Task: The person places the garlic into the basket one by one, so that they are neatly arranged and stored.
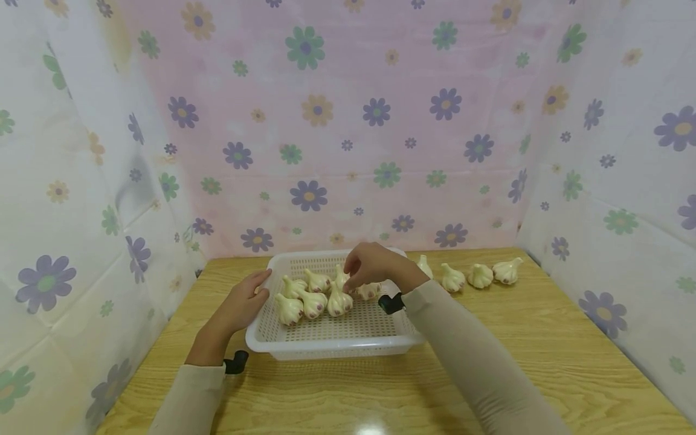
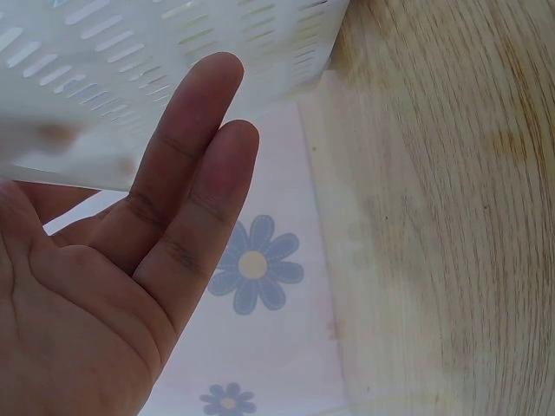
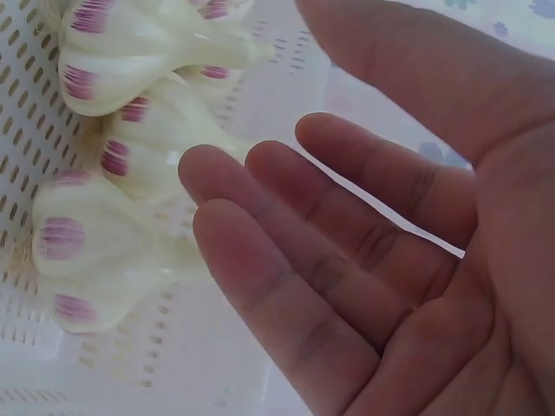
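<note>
A white perforated plastic basket [image 1: 334,345] holds several cream garlic bulbs [image 1: 313,305] with purple-streaked ends, mostly on its left and middle. My left hand [image 1: 241,304] is at the basket's left side. The left wrist view shows its extended fingers [image 2: 195,169] against the slotted wall. My right hand [image 1: 375,264] hovers over the bulbs inside the basket and partly hides some of them. In the right wrist view its fingers [image 3: 251,251] are loosely bent, with a gap between them and the thumb. Their tips are close beside a garlic bulb [image 3: 104,251], and nothing is held.
Several more garlic bulbs [image 1: 481,276] lie in a row on the wooden table [image 1: 522,338], right of the basket. Flower-printed cloth [image 1: 353,169] encloses the back and both sides.
</note>
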`<state>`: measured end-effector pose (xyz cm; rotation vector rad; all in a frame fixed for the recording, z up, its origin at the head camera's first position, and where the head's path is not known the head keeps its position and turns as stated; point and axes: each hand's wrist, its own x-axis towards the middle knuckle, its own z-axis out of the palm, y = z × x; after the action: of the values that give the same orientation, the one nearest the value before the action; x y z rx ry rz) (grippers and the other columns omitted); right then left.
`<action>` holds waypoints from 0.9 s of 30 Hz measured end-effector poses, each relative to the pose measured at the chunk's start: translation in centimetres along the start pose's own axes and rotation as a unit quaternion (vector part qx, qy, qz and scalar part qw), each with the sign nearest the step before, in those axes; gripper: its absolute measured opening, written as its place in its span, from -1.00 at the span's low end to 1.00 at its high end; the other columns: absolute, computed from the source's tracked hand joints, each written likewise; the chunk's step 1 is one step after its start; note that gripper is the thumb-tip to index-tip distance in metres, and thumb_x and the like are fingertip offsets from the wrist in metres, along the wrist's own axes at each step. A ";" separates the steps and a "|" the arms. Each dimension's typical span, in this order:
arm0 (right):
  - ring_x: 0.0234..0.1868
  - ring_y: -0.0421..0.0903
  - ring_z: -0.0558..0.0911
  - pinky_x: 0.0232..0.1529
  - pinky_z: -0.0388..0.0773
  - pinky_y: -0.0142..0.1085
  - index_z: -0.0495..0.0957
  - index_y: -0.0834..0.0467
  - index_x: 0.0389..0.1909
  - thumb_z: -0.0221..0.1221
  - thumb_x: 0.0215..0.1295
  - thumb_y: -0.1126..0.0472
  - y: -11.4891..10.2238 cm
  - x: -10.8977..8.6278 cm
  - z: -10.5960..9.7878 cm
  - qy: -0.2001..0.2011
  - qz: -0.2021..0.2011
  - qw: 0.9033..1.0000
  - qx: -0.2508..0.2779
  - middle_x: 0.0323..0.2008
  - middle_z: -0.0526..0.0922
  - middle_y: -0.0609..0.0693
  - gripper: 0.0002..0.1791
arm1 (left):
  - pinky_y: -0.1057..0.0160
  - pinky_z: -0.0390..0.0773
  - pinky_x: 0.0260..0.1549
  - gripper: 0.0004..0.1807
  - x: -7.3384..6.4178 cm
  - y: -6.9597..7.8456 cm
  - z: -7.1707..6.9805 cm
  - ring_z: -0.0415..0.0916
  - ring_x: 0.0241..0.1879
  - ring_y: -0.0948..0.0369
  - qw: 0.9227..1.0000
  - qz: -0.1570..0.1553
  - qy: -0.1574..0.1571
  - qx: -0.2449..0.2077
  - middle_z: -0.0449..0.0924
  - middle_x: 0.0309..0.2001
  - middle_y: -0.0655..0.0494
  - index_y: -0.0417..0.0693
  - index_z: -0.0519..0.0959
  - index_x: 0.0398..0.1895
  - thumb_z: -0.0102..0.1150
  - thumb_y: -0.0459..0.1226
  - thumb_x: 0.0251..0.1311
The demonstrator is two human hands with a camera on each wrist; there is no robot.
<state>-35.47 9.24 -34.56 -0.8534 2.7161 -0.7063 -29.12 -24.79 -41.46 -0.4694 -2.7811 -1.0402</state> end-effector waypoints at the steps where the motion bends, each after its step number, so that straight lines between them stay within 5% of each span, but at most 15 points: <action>1: -0.22 -0.17 0.70 -0.13 0.68 -0.22 0.74 0.13 0.05 0.54 0.09 -0.06 0.1 -0.1 -0.1 0.003 -0.002 1.000 0.003 -0.16 0.74 -0.12 -0.46 | -0.27 0.52 0.23 -0.38 0.0 0.0 0.0 0.40 0.38 -0.26 1.000 0.001 0.000 0.000 0.23 0.54 -0.26 -0.23 0.21 0.59 -0.15 -0.26 0.51; 9: -0.12 -0.12 0.71 -0.05 0.67 -0.17 0.72 0.10 0.09 0.48 0.17 -0.13 1.3 -1.3 -1.1 0.027 -0.022 0.999 0.014 -0.16 0.74 -0.17 -0.45 | -0.26 0.52 0.23 -0.38 0.2 -0.4 0.0 0.40 0.39 -0.24 1.000 -0.001 -0.003 0.002 0.23 0.55 -0.24 -0.21 0.21 0.60 -0.16 -0.26 0.51; 17: -0.08 -0.06 0.74 -0.08 0.69 -0.13 0.61 -0.17 0.27 0.36 0.28 -0.22 2.6 -3.8 -2.6 0.063 -0.022 0.996 0.054 -0.03 0.73 -0.12 -0.45 | -0.26 0.52 0.23 -0.38 0.2 -0.4 0.0 0.41 0.38 -0.23 1.000 0.003 -0.002 -0.002 0.23 0.55 -0.23 -0.21 0.21 0.60 -0.16 -0.25 0.51; 22: -0.12 -0.05 0.76 -0.14 0.70 -0.15 0.53 -0.21 0.37 0.34 0.31 -0.22 4.5 -5.7 -3.4 0.108 -0.029 0.990 0.088 0.01 0.73 -0.07 -0.38 | -0.27 0.50 0.25 -0.38 0.2 -0.3 0.0 0.39 0.40 -0.23 1.000 0.002 -0.001 0.001 0.23 0.55 -0.23 -0.21 0.21 0.60 -0.17 -0.25 0.51; 27: 0.03 0.09 0.74 0.04 0.68 0.01 0.46 -0.20 0.44 0.30 0.34 -0.21 6.9 -7.8 -4.2 0.155 -0.036 0.978 0.132 0.11 0.69 0.01 -0.34 | -0.27 0.50 0.24 -0.37 0.1 -0.2 -0.1 0.40 0.39 -0.23 1.000 -0.004 -0.003 0.005 0.23 0.55 -0.23 -0.20 0.20 0.60 -0.18 -0.26 0.50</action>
<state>-33.86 20.28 -33.99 -0.8404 2.7688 -1.2812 -29.29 -24.99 -41.50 -0.4609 -2.7940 -1.0282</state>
